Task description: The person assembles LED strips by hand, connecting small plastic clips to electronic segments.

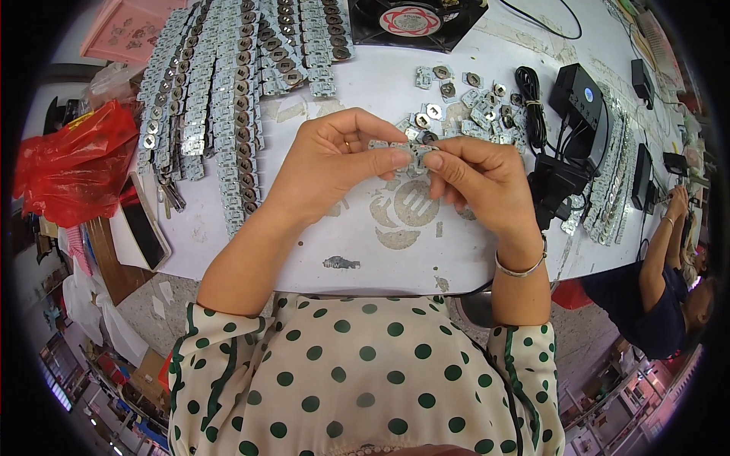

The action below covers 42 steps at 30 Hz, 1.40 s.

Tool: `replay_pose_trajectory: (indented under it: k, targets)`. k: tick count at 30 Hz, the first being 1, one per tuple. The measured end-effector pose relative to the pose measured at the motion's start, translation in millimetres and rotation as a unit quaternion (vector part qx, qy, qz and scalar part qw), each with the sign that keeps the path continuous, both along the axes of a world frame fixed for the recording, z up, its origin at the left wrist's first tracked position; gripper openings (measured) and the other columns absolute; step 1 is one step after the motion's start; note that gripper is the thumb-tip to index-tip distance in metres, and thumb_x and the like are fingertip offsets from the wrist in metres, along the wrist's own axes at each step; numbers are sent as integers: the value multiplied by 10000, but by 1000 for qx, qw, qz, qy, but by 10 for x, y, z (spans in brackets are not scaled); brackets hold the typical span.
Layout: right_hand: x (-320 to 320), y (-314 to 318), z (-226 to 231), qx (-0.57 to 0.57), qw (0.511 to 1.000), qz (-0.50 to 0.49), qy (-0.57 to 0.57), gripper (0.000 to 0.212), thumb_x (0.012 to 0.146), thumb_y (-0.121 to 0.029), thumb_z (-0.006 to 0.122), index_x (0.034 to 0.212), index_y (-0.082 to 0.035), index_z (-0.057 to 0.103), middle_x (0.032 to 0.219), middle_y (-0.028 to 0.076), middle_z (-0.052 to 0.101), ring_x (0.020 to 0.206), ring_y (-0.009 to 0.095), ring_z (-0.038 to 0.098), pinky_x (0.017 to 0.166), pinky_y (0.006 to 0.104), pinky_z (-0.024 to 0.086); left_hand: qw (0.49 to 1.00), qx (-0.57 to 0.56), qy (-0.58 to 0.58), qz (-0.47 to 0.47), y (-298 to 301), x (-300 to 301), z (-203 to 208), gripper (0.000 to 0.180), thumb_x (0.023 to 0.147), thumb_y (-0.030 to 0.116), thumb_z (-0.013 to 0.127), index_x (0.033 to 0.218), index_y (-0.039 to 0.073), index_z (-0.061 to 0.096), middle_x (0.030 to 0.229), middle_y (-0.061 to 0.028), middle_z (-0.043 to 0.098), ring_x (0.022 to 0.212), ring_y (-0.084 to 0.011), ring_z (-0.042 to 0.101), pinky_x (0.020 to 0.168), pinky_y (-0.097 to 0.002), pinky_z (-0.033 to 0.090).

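Both my hands meet above the middle of the white table (487, 68). My left hand (334, 156) pinches one end of a short strip of small grey circuit boards (409, 149), and my right hand (479, 178) pinches the other end. Just behind my fingers lies a loose heap of single small boards (464, 99) with round metal parts. Long strips of the same boards (220, 91) lie in rows at the table's left.
A black square fan (414, 21) sits at the far edge. Black power adapters (585, 102) and a coiled cable (530, 102) lie at the right beside more board strips (616, 175). A phone (144, 224), red bag (72, 163), and another person (658, 296) are nearby.
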State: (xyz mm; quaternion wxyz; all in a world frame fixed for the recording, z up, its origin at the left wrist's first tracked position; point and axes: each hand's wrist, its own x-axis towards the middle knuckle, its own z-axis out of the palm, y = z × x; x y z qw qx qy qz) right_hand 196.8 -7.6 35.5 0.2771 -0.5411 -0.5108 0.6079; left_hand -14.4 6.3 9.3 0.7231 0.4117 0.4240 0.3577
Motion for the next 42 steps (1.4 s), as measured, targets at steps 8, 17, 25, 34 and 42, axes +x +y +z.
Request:
replay_pose_trajectory:
  k: [8,17,25,34,42]
  targets:
    - [-40,-19,-131,-32,977,-40,209,195,990,-198,534,900,-31,580,605,-15,537,480,35,426,445,186,336,993,-6,-113,12,-18,53,-3,228,830,-31,682,1051,-23,629,937,-103,676,808,-146,658,743,-285,560]
    - [-114,-55,-138,55,994,-61,68,190,989,-201,532,909,-35,576,606,-23,526,476,19,405,437,186,314,939,313,126,68,-89,132,-44,201,824,-52,688,1020,-14,662,1041,-102,631,928,-138,614,801,-254,514]
    - [-121,-51,-112,10,992,-83,92,194,979,-206,545,894,-35,578,601,-21,524,467,26,418,430,186,330,937,320,111,83,-58,123,-64,198,822,-43,699,1015,-11,662,1037,-98,640,903,-133,612,787,-254,501]
    - [-126,-61,-129,-19,984,-112,138,179,983,-179,531,903,-23,569,614,-1,541,463,47,451,425,193,377,951,282,117,58,-97,161,-32,199,840,-63,669,1033,-18,658,1056,-99,635,916,-128,612,806,-248,508]
    - [132,44,-123,145,976,-30,-158,170,898,-137,651,797,-5,613,574,-4,564,498,41,486,458,206,380,981,189,1,47,-80,175,-132,207,867,-30,653,1074,-20,643,1015,-73,640,905,-123,630,828,-249,529]
